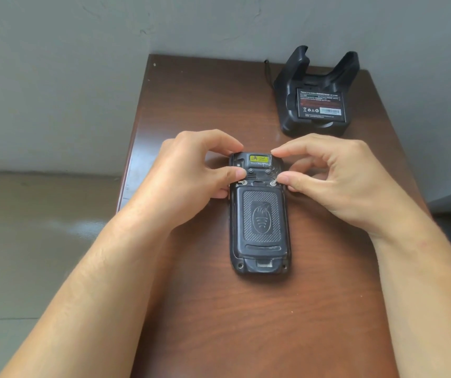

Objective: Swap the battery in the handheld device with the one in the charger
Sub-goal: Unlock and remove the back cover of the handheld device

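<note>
A black handheld device (pixel 260 222) lies face down in the middle of the brown table (pixel 246 323), its textured battery cover closed. A yellow label sits at its top end. My left hand (pixel 191 175) holds the device's upper left edge, thumb on the left silver latch. My right hand (pixel 336 178) holds the upper right edge, thumb and forefinger at the right silver latch (pixel 273 183). At the back right stands a black charger cradle (pixel 317 91) with a labelled battery (pixel 321 105) seated in its front slot.
A grey wall runs behind the table. The table's left edge drops to a grey-brown floor. A thin black cable (pixel 268 75) leaves the charger on its left side.
</note>
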`<move>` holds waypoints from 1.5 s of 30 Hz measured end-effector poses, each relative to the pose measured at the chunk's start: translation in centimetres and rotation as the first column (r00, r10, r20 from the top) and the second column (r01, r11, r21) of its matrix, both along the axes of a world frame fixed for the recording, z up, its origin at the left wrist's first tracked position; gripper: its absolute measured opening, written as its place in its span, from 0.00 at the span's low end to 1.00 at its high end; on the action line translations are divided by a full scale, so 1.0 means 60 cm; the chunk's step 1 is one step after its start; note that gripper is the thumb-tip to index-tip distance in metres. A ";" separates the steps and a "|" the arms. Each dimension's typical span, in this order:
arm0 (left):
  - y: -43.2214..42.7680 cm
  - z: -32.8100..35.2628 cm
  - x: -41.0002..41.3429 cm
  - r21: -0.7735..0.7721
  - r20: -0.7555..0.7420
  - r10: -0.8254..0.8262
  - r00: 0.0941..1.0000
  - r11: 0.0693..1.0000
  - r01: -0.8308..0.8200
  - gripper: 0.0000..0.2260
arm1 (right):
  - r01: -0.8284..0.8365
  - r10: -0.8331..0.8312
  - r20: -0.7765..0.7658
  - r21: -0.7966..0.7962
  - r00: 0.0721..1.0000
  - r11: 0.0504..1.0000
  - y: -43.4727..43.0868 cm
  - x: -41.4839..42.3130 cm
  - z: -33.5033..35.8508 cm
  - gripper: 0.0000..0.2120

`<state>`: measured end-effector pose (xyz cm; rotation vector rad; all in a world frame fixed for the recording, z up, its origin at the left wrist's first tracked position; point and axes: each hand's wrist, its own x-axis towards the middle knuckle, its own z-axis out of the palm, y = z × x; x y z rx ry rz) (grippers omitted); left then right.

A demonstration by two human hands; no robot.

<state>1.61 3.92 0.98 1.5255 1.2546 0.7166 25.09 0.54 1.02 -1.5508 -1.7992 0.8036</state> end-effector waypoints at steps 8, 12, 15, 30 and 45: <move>-0.001 0.000 0.003 0.018 -0.020 0.006 1.000 1.000 -0.005 0.12 | 0.028 -0.027 0.026 -0.043 0.999 0.999 -0.002 -0.009 0.008 0.13; -0.005 0.004 0.005 0.041 -0.040 0.007 0.999 0.999 -0.005 0.11 | 0.044 -0.041 0.046 -0.061 0.998 0.997 -0.003 -0.015 0.014 0.12; -0.005 0.004 0.007 0.047 -0.046 0.011 0.999 0.999 -0.008 0.11 | 0.050 -0.045 0.080 -0.069 0.996 0.996 -0.004 -0.019 0.021 0.12; 0.004 -0.006 0.003 0.012 0.010 0.071 0.997 0.997 -0.071 0.07 | 0.166 -0.109 0.358 -0.132 0.927 0.977 -0.004 -0.102 0.040 0.23; 0.008 -0.004 0.001 -0.024 0.009 0.029 1.000 0.999 -0.028 0.07 | 0.130 -0.061 0.421 -0.138 0.905 0.982 0.000 -0.107 0.044 0.18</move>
